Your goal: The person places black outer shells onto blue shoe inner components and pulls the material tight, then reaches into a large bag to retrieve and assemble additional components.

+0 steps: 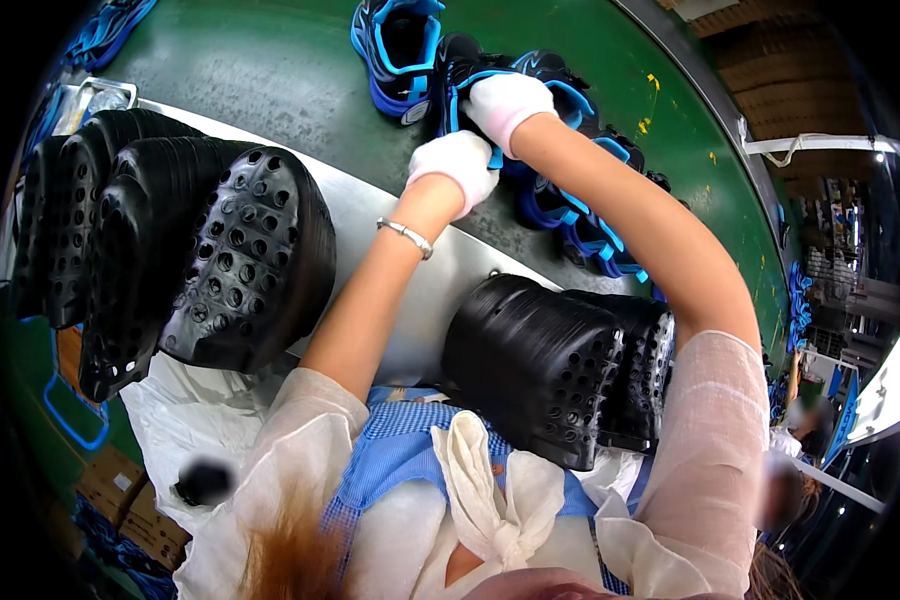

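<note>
My left hand [454, 165], in a white glove, is closed at the near end of a black and blue shoe [449, 104]. Just beyond it on the right, my right hand [510, 104], also gloved in white, is closed over the same shoe's blue-edged opening. The gloves hide much of this shoe and most of my fingertips. Left of it stands another blue-trimmed shoe [402, 60] with its opening facing up. More black and blue shoes [592, 240] sit in a row under and beyond my right forearm.
Stacks of black, sole-shaped pieces with round holes stand on the left [245, 260] and near my right elbow [535, 365]. They rest along a pale metal ledge [390, 300] before the green work surface [250, 60]. Cardboard boxes [130, 500] lie lower left.
</note>
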